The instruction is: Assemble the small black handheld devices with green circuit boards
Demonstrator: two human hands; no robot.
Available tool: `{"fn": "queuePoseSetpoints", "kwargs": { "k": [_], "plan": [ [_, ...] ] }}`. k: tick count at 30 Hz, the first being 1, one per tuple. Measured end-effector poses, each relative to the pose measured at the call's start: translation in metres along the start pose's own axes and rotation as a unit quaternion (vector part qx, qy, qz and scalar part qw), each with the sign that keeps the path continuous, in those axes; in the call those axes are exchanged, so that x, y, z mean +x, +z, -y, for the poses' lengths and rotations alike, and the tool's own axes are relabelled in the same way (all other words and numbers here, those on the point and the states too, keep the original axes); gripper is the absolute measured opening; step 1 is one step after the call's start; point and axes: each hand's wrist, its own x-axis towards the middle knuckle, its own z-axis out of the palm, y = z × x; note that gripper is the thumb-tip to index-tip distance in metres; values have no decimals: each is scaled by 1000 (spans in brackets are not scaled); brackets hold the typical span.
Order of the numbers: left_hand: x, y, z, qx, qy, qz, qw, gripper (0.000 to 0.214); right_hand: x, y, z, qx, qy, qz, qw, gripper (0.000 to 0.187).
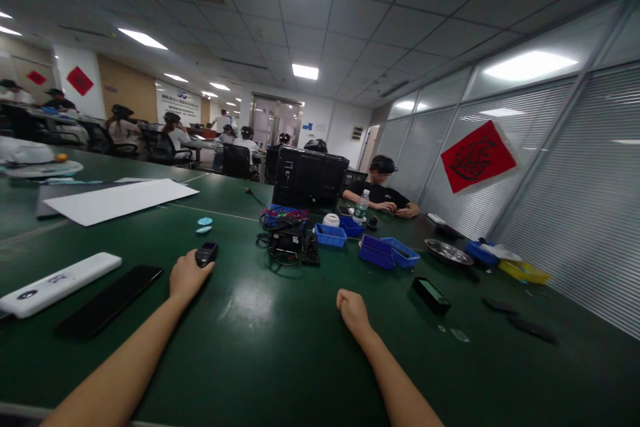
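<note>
A glossy dark green bench [280, 360] is spread across the foreground, with two bare forearms stretched over it. The right hand [354, 312] is curled into a fist; whether anything is enclosed in it cannot be told. By the left hand [187, 277], left of the bench's middle, a small black handheld device [207, 254] is gripped, its far end left exposed beyond the fingers. Beside the left forearm, a flat black rectangular slab [113, 300] is laid, and next to it, farther left, a long white plastic bar with rounded ends [63, 283]. Well to the right of the right hand, a black rectangular box with a green top [431, 295] is placed.

Just beyond the device, two pale blue oval discs [205, 221] are seen, with a large white sheet [123, 200] to their left. Past the middle, a black electronic unit with tangled cables [286, 245] is set near blue plastic trays [331, 235]; to the right, a round silver metal dish [449, 253]. Behind these are placed a clear plastic bottle [361, 207] and a black monitor seen from the back [310, 177]. At the far edge, a co-worker in a dark shirt [395, 197] is seated.
</note>
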Motion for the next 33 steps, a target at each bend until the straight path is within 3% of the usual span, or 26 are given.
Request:
{"fn": "queuePoseSetpoints", "kwargs": {
  "k": [7,14,18,24,29,33],
  "plan": [
    [-2,-5,-4,4,0,12,1000,59,-8,5,26,-75,-70,74,992,30],
    [-4,-5,-6,13,10,9,1000,52,-5,9,24,-151,-69,67,984,29],
    [-11,-1,-15,1,54,26,998,46,-4,10,26,-176,-67,70,980,29],
    [-39,8,-48,-33,138,78,987,46,-5,9,28,-164,-60,73,982,30],
    [-76,16,-86,-50,239,100,965,46,-4,11,26,-143,-60,68,986,31],
    [-106,26,-122,-42,272,121,954,47,-5,9,24,-124,-77,50,988,32]
  ]
}}
